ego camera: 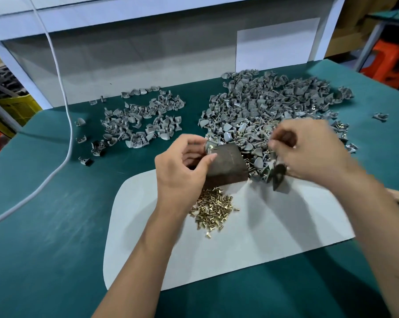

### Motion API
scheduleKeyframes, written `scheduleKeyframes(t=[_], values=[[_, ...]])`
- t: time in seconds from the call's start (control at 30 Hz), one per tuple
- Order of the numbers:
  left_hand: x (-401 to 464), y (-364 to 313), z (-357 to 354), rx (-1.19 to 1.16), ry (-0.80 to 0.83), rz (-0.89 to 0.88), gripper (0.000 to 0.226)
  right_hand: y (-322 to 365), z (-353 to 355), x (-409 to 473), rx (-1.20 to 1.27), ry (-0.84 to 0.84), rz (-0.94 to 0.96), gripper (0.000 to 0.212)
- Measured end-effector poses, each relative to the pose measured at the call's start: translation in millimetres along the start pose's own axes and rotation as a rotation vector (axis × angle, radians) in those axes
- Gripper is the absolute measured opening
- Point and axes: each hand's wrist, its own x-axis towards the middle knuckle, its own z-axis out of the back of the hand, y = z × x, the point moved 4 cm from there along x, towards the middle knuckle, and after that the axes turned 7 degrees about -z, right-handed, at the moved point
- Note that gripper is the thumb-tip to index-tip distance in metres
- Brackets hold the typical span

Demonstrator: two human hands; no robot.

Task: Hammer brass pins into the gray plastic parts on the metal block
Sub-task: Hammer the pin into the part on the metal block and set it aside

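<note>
A dark metal block (227, 165) stands at the far edge of a white mat (262, 239). My left hand (182, 166) pinches a gray plastic part (210, 145) at the block's top left corner. My right hand (313, 152), blurred, is curled round a hammer just right of the block. Its dark head (278, 179) shows below the fingers and its wooden handle (398, 198) runs out to the right. The fingertips hover over the nearest gray parts. Loose brass pins (214, 208) lie heaped on the mat in front of the block.
A large heap of gray parts (274, 99) covers the green table (44, 226) behind the block and a smaller heap (143, 125) lies to the left. A white cable (64, 92) trails down the left side. A white panel (148, 56) closes the back.
</note>
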Motion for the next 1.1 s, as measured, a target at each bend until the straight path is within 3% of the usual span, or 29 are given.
scheduleKeyframes(t=[0.1, 0.17, 0.33, 0.53, 0.63, 0.77, 0.93, 1.1], values=[[4, 2, 3, 0.125, 0.066, -0.05, 0.014, -36, 6, 2, -0.375, 0.319, -0.144, 0.015], [5, 5, 3, 0.209, 0.106, -0.031, 0.011, -43, 1, -3, -0.425, 0.408, -0.13, 0.023], [5, 11, 1, 0.157, 0.154, 0.098, 0.015, -46, -3, -3, -0.405, 0.387, -0.072, 0.018], [5, 23, 4, 0.009, 0.125, 0.218, 0.015, -11, 10, 3, -0.017, 0.154, 0.007, 0.02], [3, 26, 2, -0.048, 0.128, 0.256, 0.012, 26, -3, -4, 0.103, 0.166, 0.092, 0.019], [3, 27, 2, -0.063, 0.147, 0.246, 0.01, 52, -19, -3, -0.034, 0.229, 0.147, 0.034], [6, 28, 3, -0.037, 0.164, 0.247, 0.009, 70, -10, 1, 0.031, -0.007, 0.282, 0.026], [7, 25, 2, -0.014, 0.172, 0.243, 0.008, 70, -30, -1, -0.273, 0.251, 0.162, 0.025]])
